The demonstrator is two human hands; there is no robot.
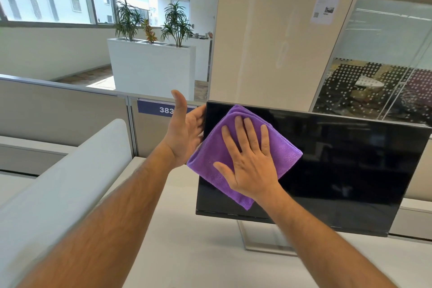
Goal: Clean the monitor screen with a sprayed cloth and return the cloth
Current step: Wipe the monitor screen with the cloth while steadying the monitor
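head view, the only one: a person's two bare forearms reach forward over a pale desk (187,229) toward one dark monitor (339,170), switched off and standing on a single silver stand (264,236) near the desk's far edge.

the right hand (252,161) lies flat, fingers spread wide, palm pressing one folded purple cloth (210,149) against the screen's upper left corner. it grips nothing; the open palm pins the cloth to the glass, likely to spread pressure evenly while wiping. the cloth sits as a diamond, one point reaching almost to the screen's top edge, another hanging near its bottom edge, its left point just past the left edge.

the left hand (184,131) is open too, thumb raised, fingers curled round the monitor's left edge with their tips hidden behind it. it seems to brace the screen so the push of the other hand does not swing or tip it.

most of the screen, to the right of the cloth, looks still unwiped, so the cleaning appears to be at an early stage, and returning the cloth is not yet done.

count: two hands, one cloth, one monitor, one stand. no spray bottle is visible. behind the desk's far edge runs a grey partition (58,105) with one blue number label (163,109).
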